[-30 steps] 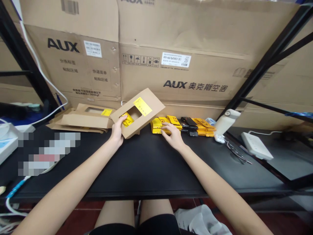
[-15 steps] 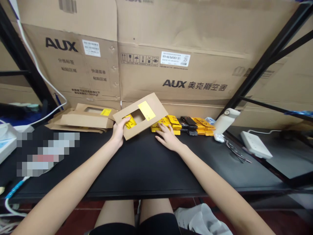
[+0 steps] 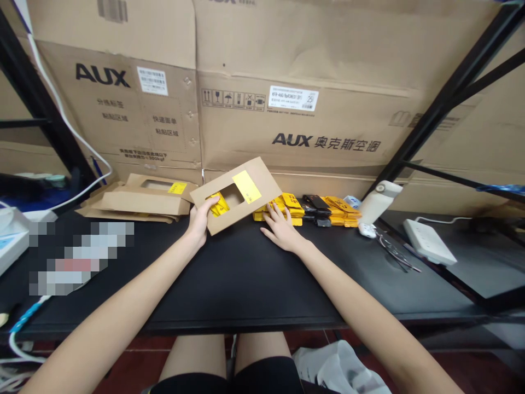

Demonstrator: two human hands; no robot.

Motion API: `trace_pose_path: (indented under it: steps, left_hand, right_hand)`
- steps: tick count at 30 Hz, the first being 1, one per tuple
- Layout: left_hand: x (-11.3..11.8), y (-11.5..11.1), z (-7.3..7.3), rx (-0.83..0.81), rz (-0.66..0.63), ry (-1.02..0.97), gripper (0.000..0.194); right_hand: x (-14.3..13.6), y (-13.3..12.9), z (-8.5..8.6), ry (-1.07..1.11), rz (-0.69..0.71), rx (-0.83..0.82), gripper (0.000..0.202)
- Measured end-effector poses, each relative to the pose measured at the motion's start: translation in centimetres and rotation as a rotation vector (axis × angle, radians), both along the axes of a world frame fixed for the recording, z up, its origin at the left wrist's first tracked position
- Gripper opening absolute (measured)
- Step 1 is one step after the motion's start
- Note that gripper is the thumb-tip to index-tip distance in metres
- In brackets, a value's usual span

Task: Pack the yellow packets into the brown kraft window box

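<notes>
Kraft envelope (image 3: 238,192), the windowed one with the yellow label, sits just left of centre frame, held tilted above the black counter (image 3: 246,273). The left hand (image 3: 199,224) has its grip clenched on the envelope's lower-left corner, thumb on the front face and a yellow packet (image 3: 218,203) showing through the cut-out window. The right hand (image 3: 281,232) is open, grip released, palm down on the counter with its fingertips touching the near end of the row of yellow packets (image 3: 283,207) that runs off to the right of centre.

Risk, as I read it: the envelope hangs from one corner only, so it could swing or sag, and the packet inside might slide toward the lower end or catch in the window. The right hand's flat reach could also nudge the row out of line or push packets into the dark ones (image 3: 315,205) lying among them.

Orientation: the long axis runs from lower left to upper right in the frame, the high end pointing up toward the big cartons (image 3: 303,109) at the back, face and window turned toward the camera. I cannot tell which end is open. A stack of the same envelopes (image 3: 141,200) lies flat at left of frame.
</notes>
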State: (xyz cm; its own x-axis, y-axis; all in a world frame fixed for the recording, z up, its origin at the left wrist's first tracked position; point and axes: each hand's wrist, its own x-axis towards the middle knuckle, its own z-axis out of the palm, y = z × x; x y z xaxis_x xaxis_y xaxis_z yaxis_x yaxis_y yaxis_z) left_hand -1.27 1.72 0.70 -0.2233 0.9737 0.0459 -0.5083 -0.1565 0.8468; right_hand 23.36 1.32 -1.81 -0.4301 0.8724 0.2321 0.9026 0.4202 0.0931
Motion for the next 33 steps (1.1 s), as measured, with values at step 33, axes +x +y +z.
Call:
trace_pose_path:
  steps: [33]
  left_hand:
    - [0.3, -0.2, -0.4, 0.020, 0.027, 0.111, 0.048]
  right_hand:
    - [-0.2, 1.3, -0.1, 0.042, 0.093, 0.101, 0.046]
